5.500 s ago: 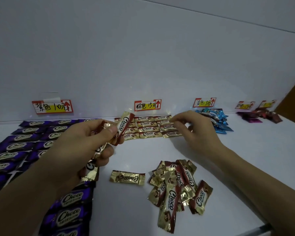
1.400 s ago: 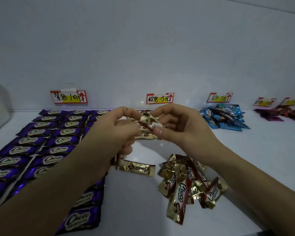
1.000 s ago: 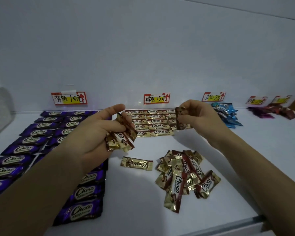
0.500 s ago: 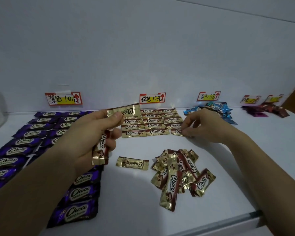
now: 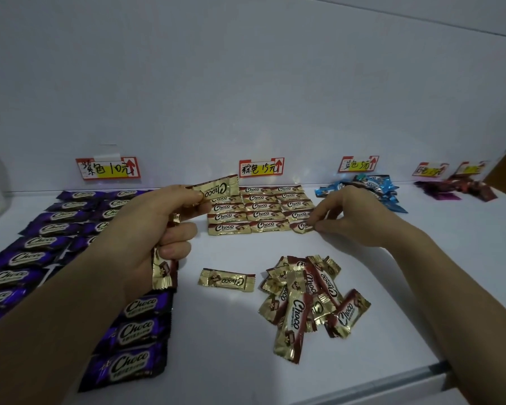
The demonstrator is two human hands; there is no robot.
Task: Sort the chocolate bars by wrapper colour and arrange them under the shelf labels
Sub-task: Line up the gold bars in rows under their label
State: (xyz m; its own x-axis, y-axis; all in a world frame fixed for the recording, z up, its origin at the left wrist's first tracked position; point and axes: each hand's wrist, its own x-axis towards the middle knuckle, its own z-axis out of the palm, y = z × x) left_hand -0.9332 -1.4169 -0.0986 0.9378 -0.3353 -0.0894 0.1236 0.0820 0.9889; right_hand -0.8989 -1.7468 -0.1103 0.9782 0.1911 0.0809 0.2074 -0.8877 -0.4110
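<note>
chocolate bars [image 5: 260, 214] in gold-brown wrappers form neat rows, lettered "choco".

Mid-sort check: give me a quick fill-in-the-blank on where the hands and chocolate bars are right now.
The left hand grips gold bars; the right hand pinches one bar at the ____ end of the grid's front row.
The lone bar lies ____ of the loose pile.
The neat rows at far left are ____.
The heap under the third label is ____.
Missing: right; left; purple; blue.
</note>
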